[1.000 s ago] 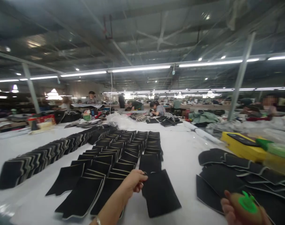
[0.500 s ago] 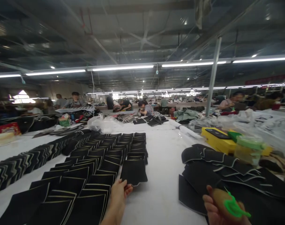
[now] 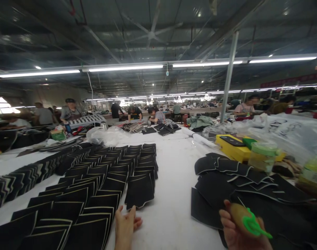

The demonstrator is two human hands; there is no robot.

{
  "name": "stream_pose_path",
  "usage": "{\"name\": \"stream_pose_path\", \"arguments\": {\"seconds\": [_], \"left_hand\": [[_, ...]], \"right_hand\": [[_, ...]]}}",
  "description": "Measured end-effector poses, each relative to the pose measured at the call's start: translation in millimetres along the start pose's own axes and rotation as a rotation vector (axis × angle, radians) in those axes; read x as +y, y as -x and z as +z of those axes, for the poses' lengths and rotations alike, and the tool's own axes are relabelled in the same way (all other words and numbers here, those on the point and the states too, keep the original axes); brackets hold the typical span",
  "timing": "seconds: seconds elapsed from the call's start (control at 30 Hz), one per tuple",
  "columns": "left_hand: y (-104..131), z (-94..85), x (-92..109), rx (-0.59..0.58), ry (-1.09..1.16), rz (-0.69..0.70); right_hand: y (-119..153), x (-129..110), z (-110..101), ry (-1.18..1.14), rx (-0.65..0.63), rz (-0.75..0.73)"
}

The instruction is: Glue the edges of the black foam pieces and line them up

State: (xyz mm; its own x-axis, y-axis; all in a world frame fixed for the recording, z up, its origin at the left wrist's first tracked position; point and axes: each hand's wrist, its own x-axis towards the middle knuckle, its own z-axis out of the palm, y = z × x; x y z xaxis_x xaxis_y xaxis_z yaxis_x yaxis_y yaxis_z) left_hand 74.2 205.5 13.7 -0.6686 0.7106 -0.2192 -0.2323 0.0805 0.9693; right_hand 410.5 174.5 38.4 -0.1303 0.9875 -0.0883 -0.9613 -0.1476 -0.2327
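Rows of overlapping black pieces with pale edges (image 3: pixel 96 194) cover the left part of the white table (image 3: pixel 174 194). My left hand (image 3: pixel 126 224) is at the near edge of the front piece (image 3: pixel 139 191) in the right-hand row, its fingers apart and nothing held. On the right, my right hand (image 3: pixel 239 231) is closed round a brownish rounded tool (image 3: pixel 238 217) with a bright green part (image 3: pixel 252 224) and a thin needle-like tip. Beneath and beyond that hand lies a loose pile of black pieces (image 3: pixel 216 189).
A yellow box (image 3: pixel 233 150) with a phone (image 3: pixel 231 140) on it stands behind the right pile, beside a green-lidded jar (image 3: pixel 262 158). Clear plastic bags (image 3: pixel 106 135) lie farther back. Several people work in the background.
My left hand has let go of the front black piece and drawn slightly back to the left. The view has shifted, and my right hand still holds the tool.
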Motion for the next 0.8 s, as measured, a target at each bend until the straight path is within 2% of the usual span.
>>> {"name": "stream_pose_path", "arguments": {"seconds": [0.07,0.1,0.17,0.27,0.37,0.43,0.5,0.57,0.67,0.73,0.8], "left_hand": [[19.0,-4.2,-9.7,-0.044,-0.239,0.101],[29.7,-2.0,-12.7,-0.102,-0.345,0.177],[51.8,13.3,-12.4,-0.296,-0.490,0.356],[81.9,60.3,-0.1,-0.679,-0.660,0.632],[104.6,113.5,8.1,-0.981,-0.912,0.884],[114.0,139.5,4.9,-1.085,-1.116,1.003],[118.4,154.3,-2.4,-1.074,-1.281,1.115],[119.1,159.2,-9.0,-1.036,-1.350,1.226],[116.6,152.9,-11.5,-1.099,-1.359,1.320],[114.2,139.6,-8.0,-1.121,-1.374,1.344],[111.2,117.9,-1.5,-1.140,-1.407,1.331]], "right_hand": [[-1.3,0.1,-0.1,-0.021,-0.016,-0.010],[-2.0,0.8,0.4,-0.033,-0.027,-0.020],[-2.3,3.7,2.5,-0.051,-0.059,-0.049],[0.8,7.5,5.4,-0.065,-0.105,-0.103],[13.3,2.1,4.1,-0.052,-0.109,-0.173],[29.3,-8.6,2.5,-0.041,-0.100,-0.232],[50.4,-23.1,2.3,-0.033,-0.086,-0.308],[73.7,-37.6,4.5,-0.019,-0.065,-0.389],[105.2,-50.2,11.6,0.012,-0.016,-0.425],[120.1,-50.1,16.8,0.028,0.010,-0.421],[129.4,-45.1,20.6,0.034,0.038,-0.431]]}}
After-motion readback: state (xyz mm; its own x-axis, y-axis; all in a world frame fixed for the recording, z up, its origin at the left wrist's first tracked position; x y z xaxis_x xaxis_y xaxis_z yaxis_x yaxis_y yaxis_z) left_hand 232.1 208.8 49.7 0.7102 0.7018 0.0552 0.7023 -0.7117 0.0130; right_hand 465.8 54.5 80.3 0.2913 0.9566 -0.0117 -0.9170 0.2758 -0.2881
